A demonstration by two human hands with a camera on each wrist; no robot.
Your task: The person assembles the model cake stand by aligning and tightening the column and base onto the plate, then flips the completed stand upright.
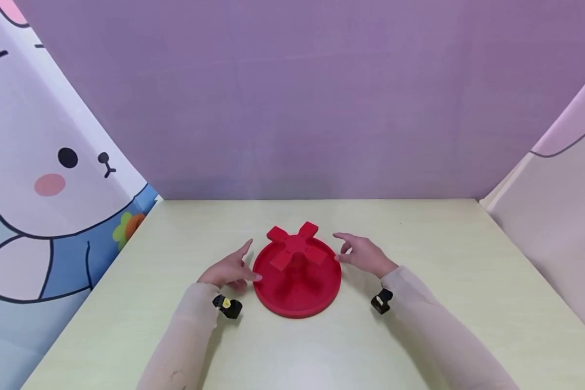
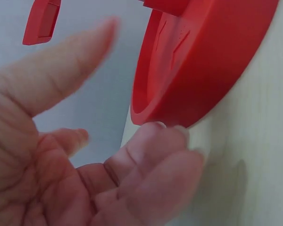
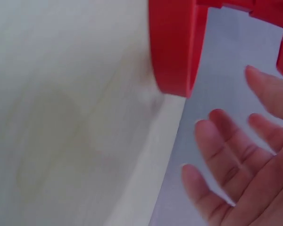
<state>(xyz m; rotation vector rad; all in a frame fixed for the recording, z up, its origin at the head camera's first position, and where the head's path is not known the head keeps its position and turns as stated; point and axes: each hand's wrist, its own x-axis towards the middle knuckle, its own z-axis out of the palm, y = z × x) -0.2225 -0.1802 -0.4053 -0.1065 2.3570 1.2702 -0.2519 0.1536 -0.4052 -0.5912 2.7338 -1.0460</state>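
Observation:
A round red tray (image 1: 297, 312) with a raised rim lies on the table. Above its middle stands a red four-armed cross piece (image 1: 297, 245); in the head view its support is mostly hidden beneath it. At the tray's left edge is my left hand (image 1: 228, 271), its index finger extended. The left wrist view puts several fingertips close against the tray's outer wall (image 2: 203, 70); whether they press on it I cannot tell. My right hand (image 1: 366, 255) is beside the right rim with loosely bent fingers. In the right wrist view its fingers (image 3: 226, 160) are spread, holding nothing, apart from the tray wall (image 3: 172, 47).
The pale table (image 1: 419, 238) extends around the tray on every side. A purple panel (image 1: 297, 108) rises behind its far edge. On the left stands a panel with a cartoon animal (image 1: 44, 130), and a pale panel (image 1: 556, 216) stands on the right. Both wrists wear black devices (image 1: 381, 301).

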